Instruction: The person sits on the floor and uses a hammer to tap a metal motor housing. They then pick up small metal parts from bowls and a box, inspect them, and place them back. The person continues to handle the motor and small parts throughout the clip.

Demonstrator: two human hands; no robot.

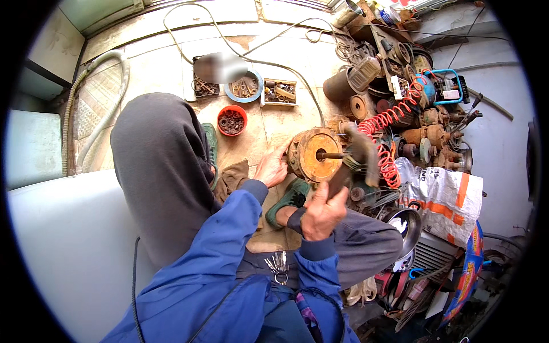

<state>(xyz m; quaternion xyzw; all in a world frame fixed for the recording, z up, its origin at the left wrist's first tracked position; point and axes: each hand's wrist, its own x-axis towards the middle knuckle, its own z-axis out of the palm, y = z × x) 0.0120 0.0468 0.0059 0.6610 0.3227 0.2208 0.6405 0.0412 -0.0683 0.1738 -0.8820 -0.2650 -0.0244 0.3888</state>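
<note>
A rusty round motor housing (316, 150) with a shaft (330, 155) sticking out of its flat face sits on the floor between my legs. My left hand (271, 170) grips its left side; some of its fingertips are hidden behind the rim. Closed around a handle, my right hand (324, 212) holds a hammer (365, 157) at the right of the housing. Motion smears the hammer's head near the shaft's end, and I cannot tell whether they touch.
Beyond my left foot stand a red bowl (245, 121) of rings, a blue tub (261, 87) of bolts and a pale box (280, 104) of metal parts. Rusty machine parts (432, 135), a red coiled hose (386, 121) and a white sack (437, 194) crowd the right. A cable (297, 71) crosses the floor.
</note>
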